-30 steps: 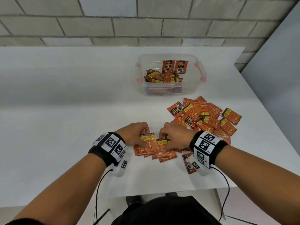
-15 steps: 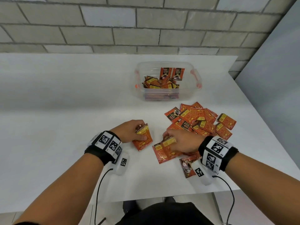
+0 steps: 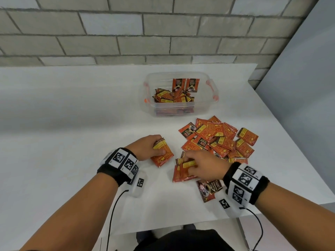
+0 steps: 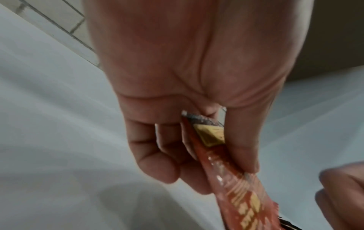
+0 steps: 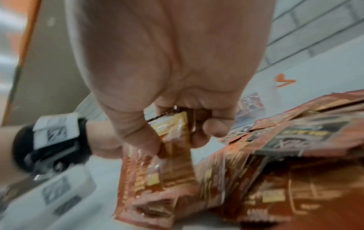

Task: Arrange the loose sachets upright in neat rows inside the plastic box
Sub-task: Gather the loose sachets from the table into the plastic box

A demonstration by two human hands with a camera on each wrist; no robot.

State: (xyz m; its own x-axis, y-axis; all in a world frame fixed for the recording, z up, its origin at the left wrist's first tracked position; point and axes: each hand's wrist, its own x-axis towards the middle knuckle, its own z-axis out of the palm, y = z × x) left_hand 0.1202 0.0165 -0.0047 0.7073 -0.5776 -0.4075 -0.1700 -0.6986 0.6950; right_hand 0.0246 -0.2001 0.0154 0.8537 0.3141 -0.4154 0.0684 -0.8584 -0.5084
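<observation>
Two small stacks of sachets in play: left hand (image 3: 148,146) pinches one stack (image 3: 161,153), right hand (image 3: 206,167) grips another (image 3: 183,171) near the loose pile (image 3: 217,137). Plastic box (image 3: 178,110) well apart (partly filled). Risk: slick stacks fan out or slip during the carry.

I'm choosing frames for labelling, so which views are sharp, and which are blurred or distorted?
Head view: sharp, evenly lit; wide-angle lens bows the grey brick wall; print on the upright sachets in the clear plastic box is readable. Left wrist view: softly blurred around the left hand and its orange sachets. Right wrist view: heaviest motion blur, smearing the loose sachet pile.
</observation>
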